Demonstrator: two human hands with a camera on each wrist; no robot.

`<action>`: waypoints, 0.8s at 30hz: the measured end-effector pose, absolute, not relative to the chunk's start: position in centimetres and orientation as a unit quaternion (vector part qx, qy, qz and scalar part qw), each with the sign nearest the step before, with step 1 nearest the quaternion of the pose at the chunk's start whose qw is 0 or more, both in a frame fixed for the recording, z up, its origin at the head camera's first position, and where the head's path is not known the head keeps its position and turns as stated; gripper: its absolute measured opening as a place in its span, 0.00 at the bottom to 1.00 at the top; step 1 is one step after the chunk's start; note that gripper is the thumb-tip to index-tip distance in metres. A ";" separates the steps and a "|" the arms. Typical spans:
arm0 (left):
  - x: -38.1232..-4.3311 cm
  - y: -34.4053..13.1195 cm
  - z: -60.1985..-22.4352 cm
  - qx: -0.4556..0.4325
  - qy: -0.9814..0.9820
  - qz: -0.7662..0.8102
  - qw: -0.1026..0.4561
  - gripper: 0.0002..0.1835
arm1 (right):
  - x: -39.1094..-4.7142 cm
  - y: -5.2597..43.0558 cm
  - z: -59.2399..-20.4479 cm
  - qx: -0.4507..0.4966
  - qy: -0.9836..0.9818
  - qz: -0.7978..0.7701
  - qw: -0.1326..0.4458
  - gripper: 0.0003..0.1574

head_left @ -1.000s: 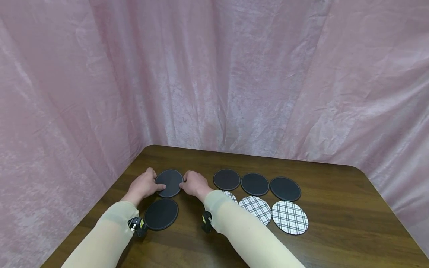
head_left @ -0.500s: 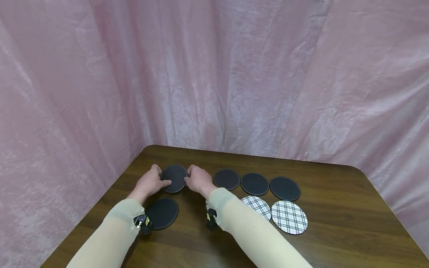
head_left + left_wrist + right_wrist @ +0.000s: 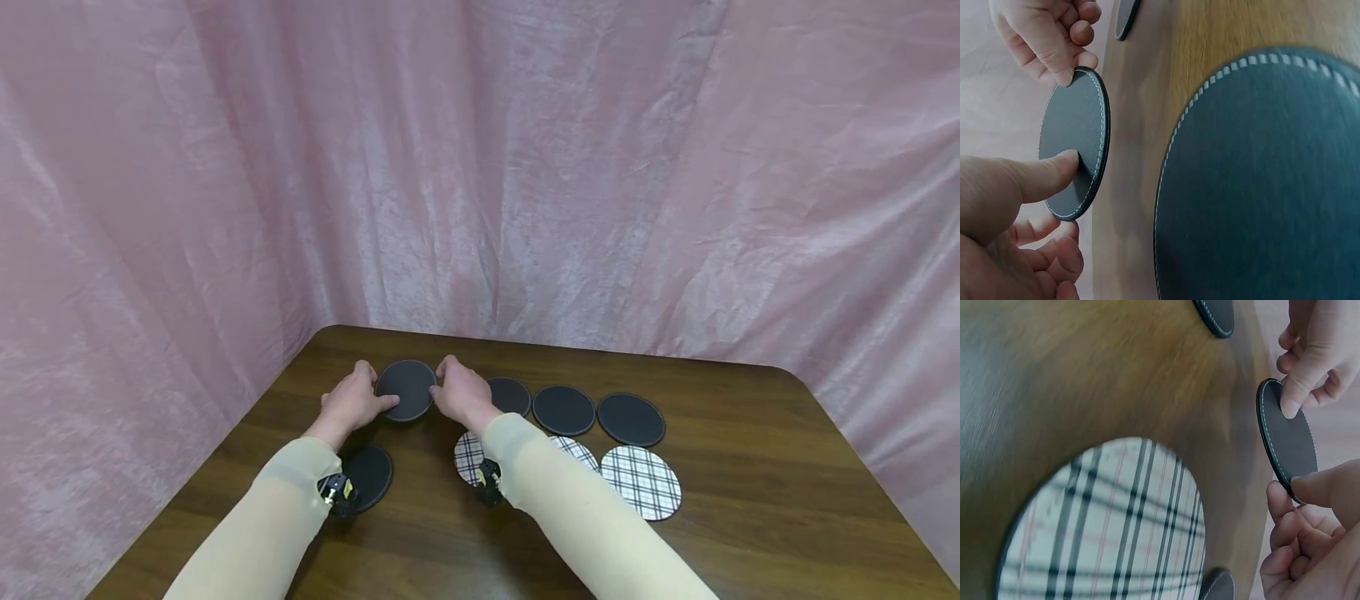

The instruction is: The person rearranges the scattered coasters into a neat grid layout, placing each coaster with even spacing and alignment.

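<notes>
Between both hands, raised off the table, is a round black coaster [image 3: 407, 390] with pale stitching round its rim. My left hand [image 3: 350, 406] pinches its left edge, thumb on the upper face and fingers beneath. The right hand [image 3: 461, 392] pinches the opposite edge the same way, as the right wrist view also shows with the coaster [image 3: 1291, 440] tilted. A second black coaster [image 3: 371, 477] lies on the table by my left wrist, partly covered by the wrist camera; it looms large in the left wrist view.
Right of the hands, a row of black coasters [image 3: 564, 410] lies on the wooden table [image 3: 780, 467]. Nearer me is a row of white plaid coasters [image 3: 641, 483], partly hidden by my right forearm. A pink curtain [image 3: 480, 167] hangs behind the table.
Both hands have moved right and away from me, carrying the black coaster off its earlier place behind the other left coaster. The remaining coasters have stayed put.
</notes>
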State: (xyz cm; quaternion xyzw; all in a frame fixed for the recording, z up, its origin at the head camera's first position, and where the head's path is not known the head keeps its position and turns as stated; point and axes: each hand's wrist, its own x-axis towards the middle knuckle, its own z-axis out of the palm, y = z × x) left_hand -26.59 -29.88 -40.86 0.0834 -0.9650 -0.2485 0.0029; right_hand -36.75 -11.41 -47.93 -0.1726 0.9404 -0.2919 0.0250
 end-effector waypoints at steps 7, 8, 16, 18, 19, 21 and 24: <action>-27.3 -28.6 -41.2 0.086 -0.964 -0.251 0.001 0.29 | -35.1 -9.0 -45.0 -0.165 0.936 -0.308 0.043 0.14; -27.3 -28.5 -41.1 0.087 -0.964 -0.250 0.002 0.30 | -35.2 -8.8 -45.1 -0.167 0.937 -0.305 0.035 0.14; -27.8 -27.3 -41.0 0.089 -0.965 -0.248 0.008 0.30 | -32.6 -6.9 -41.9 -0.155 0.930 -0.330 0.046 0.10; -28.6 -27.7 -42.0 0.087 -0.966 -0.244 0.013 0.30 | -32.4 -6.6 -41.8 -0.158 0.930 -0.329 0.047 0.11; -28.8 -27.7 -42.3 0.089 -0.966 -0.243 0.011 0.31 | -32.3 -6.4 -41.8 -0.159 0.929 -0.330 0.048 0.11; -29.5 -28.0 -43.1 0.090 -0.966 -0.243 0.009 0.32 | -32.3 -6.1 -41.8 -0.164 0.927 -0.334 0.050 0.12; -31.1 -28.5 -45.0 0.091 -0.966 -0.242 0.013 0.33 | -32.5 -5.7 -41.9 -0.169 0.923 -0.342 0.050 0.13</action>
